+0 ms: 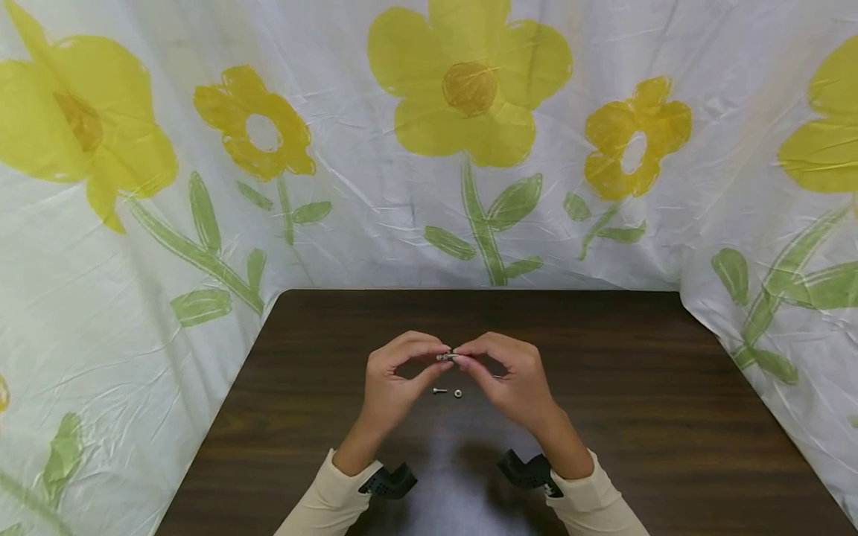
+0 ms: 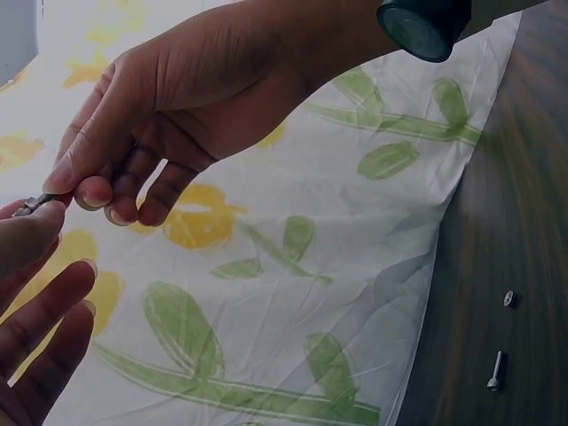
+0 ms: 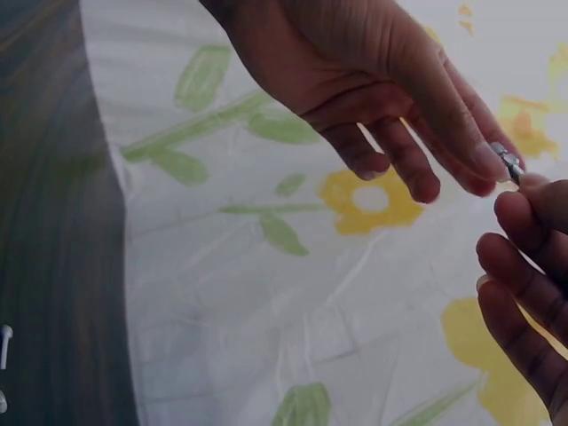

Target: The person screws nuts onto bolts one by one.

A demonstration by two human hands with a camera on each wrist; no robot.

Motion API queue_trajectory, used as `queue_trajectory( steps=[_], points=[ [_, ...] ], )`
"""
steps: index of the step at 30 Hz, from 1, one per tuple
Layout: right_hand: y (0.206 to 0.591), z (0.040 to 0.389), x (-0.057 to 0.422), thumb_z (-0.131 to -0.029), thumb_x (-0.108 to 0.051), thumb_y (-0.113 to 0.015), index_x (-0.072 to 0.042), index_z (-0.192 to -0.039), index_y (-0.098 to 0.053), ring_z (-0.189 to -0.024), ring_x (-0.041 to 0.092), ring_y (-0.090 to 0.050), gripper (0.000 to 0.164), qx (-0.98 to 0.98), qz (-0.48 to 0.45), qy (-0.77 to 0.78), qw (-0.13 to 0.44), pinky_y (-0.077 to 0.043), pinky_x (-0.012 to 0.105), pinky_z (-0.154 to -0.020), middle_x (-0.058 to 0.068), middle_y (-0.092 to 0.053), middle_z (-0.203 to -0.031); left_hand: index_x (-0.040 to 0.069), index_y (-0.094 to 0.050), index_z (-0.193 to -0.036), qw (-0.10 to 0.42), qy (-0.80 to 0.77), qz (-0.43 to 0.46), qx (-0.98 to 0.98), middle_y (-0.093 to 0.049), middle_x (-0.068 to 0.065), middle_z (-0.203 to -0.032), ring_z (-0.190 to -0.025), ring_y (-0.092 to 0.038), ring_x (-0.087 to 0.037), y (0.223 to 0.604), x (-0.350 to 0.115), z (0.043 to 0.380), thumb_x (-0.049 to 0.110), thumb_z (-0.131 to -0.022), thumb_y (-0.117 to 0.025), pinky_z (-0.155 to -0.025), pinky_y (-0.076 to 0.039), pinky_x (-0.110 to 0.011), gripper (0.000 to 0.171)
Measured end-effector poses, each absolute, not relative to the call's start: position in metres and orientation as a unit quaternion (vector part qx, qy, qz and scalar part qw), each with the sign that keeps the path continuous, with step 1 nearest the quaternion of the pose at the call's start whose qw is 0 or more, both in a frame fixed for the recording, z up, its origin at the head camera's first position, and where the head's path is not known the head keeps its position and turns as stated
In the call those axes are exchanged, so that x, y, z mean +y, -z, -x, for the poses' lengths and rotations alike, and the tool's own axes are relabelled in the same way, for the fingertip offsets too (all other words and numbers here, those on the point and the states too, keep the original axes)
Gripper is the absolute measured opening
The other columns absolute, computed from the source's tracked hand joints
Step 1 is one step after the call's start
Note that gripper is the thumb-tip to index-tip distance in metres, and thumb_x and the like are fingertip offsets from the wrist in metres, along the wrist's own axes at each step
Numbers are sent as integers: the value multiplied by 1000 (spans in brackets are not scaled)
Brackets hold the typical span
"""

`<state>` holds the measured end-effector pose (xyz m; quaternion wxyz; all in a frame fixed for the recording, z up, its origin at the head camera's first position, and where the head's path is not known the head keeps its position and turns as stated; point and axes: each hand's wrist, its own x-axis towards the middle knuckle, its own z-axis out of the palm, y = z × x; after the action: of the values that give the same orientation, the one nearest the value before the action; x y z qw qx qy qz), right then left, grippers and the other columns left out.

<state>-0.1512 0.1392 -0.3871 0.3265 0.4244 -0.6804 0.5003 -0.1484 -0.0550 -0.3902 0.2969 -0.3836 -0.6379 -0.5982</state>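
Observation:
Between the fingertips of both hands is a small, shiny metal bolt point(image 1: 445, 357), with its wider end toward the left hand. My left hand point(image 1: 395, 372) pinches that end with thumb and index finger. From the other side my right hand point(image 1: 516, 376) pinches it the same way. Fingertips cover much of the bolt point(image 3: 508, 162), and I cannot tell whether a nut is on it. On the table just below the hands lie a loose bolt point(image 1: 439, 391) and a round nut point(image 1: 458, 394), side by side and apart.
Both hands are over the dark wooden table point(image 1: 637, 387). A white curtain point(image 1: 335, 246) with yellow flowers hangs behind the table and along its sides. A small pale metal piece point(image 1: 497, 377) shows by the right thumb. Black cameras point(image 1: 389, 481) sit on both wrists.

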Motion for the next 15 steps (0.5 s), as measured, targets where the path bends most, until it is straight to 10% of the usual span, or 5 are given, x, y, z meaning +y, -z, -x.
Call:
queue_trajectory(
  steps=[15],
  points=[
    [387,151,137,-92,-6,-75,-4,-97,-75,-71,13,-68,5,-670,-434,-507,324,-56,23,-66,5,-74,-85,-2,-72,-89,284,593,363,-660,-69,-10,-81,-73,-63,-15,378,-53,140,-19,-74,-78,-58,-53,-27,23]
  ],
)
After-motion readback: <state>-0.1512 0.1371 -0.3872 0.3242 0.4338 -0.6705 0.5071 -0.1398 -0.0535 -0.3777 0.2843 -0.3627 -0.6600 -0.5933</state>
